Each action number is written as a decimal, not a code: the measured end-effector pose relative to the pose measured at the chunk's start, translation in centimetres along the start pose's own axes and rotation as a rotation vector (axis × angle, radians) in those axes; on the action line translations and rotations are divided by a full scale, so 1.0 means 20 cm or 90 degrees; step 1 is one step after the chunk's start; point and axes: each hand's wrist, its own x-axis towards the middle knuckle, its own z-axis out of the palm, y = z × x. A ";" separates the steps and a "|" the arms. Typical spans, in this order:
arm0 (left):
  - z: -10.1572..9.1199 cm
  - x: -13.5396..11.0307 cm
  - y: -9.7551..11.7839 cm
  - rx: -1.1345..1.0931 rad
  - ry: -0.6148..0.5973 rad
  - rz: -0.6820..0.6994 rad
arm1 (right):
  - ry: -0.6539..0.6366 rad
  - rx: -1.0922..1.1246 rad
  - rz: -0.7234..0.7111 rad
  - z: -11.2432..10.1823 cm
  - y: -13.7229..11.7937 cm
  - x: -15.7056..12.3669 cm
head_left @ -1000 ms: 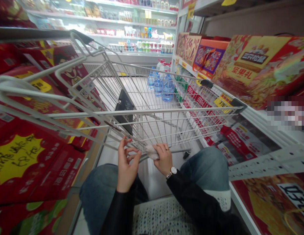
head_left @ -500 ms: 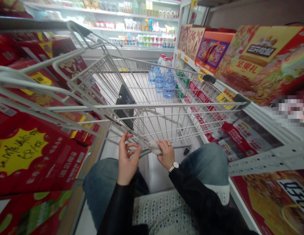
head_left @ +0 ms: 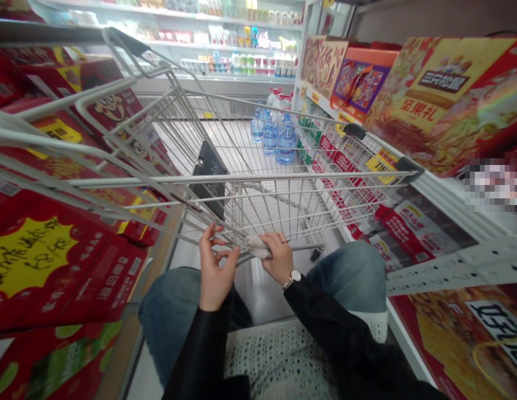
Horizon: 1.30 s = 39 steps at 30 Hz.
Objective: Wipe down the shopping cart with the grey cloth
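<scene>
**Hands stay at the near end of a white wire shopping cart (head_left: 258, 178), barely shifted.**

The fingers (head_left: 272, 241) of the right hand (head_left: 279, 258) remain closed on a crumpled white wad of tissue or cloth (head_left: 257, 246) against the cart's wires at lower centre. The fingers (head_left: 207, 234) of the left hand (head_left: 216, 272) are partly curled just beside those wires, any grip unclear. Red cardboard gift boxes (head_left: 41, 266) fill the lower left; clear plastic water bottles (head_left: 286, 141) stand beyond the cart.
</scene>
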 end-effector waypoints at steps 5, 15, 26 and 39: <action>0.00 0.00 0.01 0.017 -0.002 -0.001 | -0.004 -0.017 -0.001 -0.01 0.05 -0.04; -0.02 0.00 0.00 0.022 -0.002 0.008 | 0.007 -0.023 -0.019 0.00 0.02 -0.01; -0.01 -0.01 0.00 0.040 0.001 0.025 | 0.030 -0.035 -0.009 -0.06 0.00 0.04; -0.01 -0.02 0.00 0.039 -0.018 0.019 | 0.020 -0.049 0.005 -0.09 0.02 -0.01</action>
